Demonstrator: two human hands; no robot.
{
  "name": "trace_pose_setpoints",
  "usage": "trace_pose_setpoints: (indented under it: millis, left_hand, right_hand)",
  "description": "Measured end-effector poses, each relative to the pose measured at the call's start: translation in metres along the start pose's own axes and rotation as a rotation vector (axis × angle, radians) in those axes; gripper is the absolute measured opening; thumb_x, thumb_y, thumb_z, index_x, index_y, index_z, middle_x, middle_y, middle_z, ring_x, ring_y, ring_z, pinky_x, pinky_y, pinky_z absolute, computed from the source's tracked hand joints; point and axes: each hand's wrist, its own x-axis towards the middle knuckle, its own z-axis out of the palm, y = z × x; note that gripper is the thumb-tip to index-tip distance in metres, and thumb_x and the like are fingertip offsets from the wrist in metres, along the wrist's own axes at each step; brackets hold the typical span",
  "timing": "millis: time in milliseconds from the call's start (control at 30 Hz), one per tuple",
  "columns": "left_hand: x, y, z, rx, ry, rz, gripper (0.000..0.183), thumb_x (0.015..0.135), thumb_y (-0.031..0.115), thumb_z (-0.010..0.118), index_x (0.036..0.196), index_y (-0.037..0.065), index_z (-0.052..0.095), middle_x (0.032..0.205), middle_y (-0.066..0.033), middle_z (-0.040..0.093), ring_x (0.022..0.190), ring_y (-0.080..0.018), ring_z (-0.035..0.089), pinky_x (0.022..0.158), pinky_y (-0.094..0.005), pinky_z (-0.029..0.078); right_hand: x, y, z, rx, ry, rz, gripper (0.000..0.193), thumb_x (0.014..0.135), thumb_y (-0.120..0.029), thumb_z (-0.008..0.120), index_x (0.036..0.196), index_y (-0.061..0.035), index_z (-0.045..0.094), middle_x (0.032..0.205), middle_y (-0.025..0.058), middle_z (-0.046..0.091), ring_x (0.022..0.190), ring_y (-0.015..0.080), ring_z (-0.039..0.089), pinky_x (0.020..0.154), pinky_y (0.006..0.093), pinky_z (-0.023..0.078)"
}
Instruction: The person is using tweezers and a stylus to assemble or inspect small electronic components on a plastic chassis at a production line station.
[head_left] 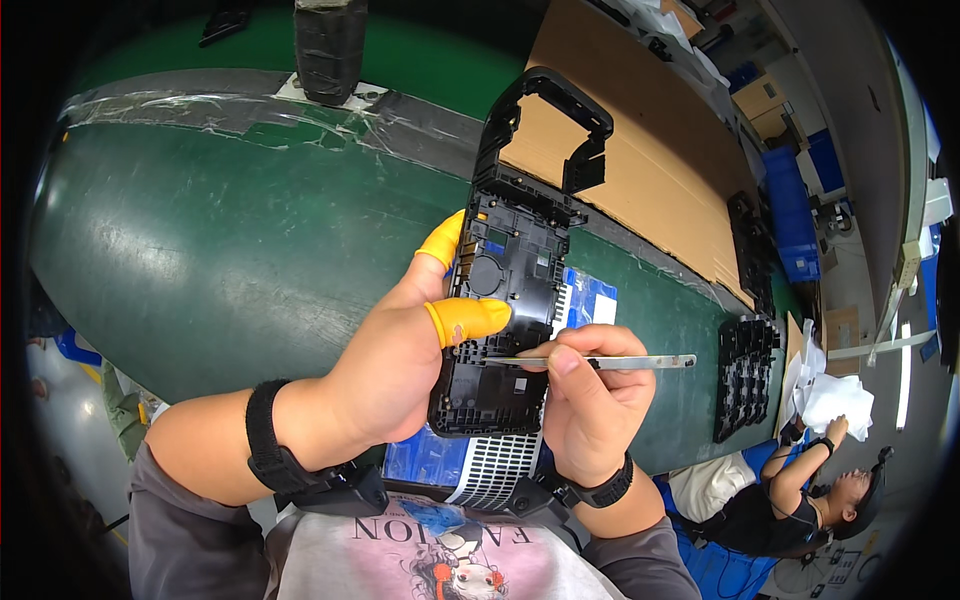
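Observation:
My left hand (385, 340), with yellow finger cots on its thumb and a finger, grips a black plastic housing (510, 290). The housing stands upright in view, its ribbed inner side facing me and an open loop-shaped frame at its far end. Between the thumb and fingers of my right hand (600, 400) are slim metal tweezers (640, 362). Their pointed tip lies over the lower part of the housing; whether it touches the surface I cannot tell. Beneath the housing is a blue box-like thing (425, 458) with a white slotted strip (498, 470), partly hidden.
The green worktable (230, 220) stretches ahead and to the left. Brown cardboard (640, 150) lies at the far right. Several black plastic parts (748, 375) stand at the right edge. A black-wrapped post (330, 50) rises at the back. Another person (780, 510) works at the right, holding white material.

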Motion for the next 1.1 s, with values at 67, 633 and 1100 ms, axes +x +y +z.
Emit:
trace_pose_setpoints:
  millis: [67, 633, 1100]
  left_hand:
    - [0.0, -0.001, 0.0, 0.001, -0.019, 0.024, 0.059, 0.072, -0.007, 0.04, 0.126, 0.006, 0.022, 0.111, -0.0079, 0.043, 0.099, -0.0144, 0.045, 0.084, -0.0258, 0.037]
    - [0.004, 0.004, -0.005, 0.139, -0.124, -0.039, 0.082, 0.056, -0.02, 0.038, 0.13, 0.008, 0.014, 0.114, -0.0064, 0.04, 0.103, -0.0141, 0.044, 0.08, -0.0237, 0.04]
    - [0.012, 0.024, -0.011, 0.244, 0.054, 0.299, 0.073, 0.062, -0.009, 0.049, 0.127, 0.008, 0.021, 0.111, -0.0081, 0.043, 0.097, -0.0175, 0.047, 0.083, -0.0275, 0.039]
  right_hand:
    - [0.0, -0.002, 0.002, 0.02, -0.001, 0.009, 0.014, 0.072, 0.007, 0.057, 0.084, 0.0041, 0.053, 0.074, 0.0122, 0.059, 0.067, 0.0156, 0.057, 0.063, 0.0242, 0.046]
    - [0.005, -0.011, -0.002, 0.03, 0.045, 0.036, 0.013, 0.072, 0.002, 0.058, 0.084, 0.0028, 0.053, 0.072, 0.0108, 0.058, 0.059, 0.012, 0.053, 0.054, 0.0206, 0.041]
    - [0.028, 0.01, -0.044, -0.201, 0.153, 0.149, 0.01, 0.075, -0.001, 0.055, 0.085, 0.0016, 0.054, 0.065, 0.0065, 0.057, 0.049, 0.0047, 0.047, 0.041, 0.0157, 0.034]
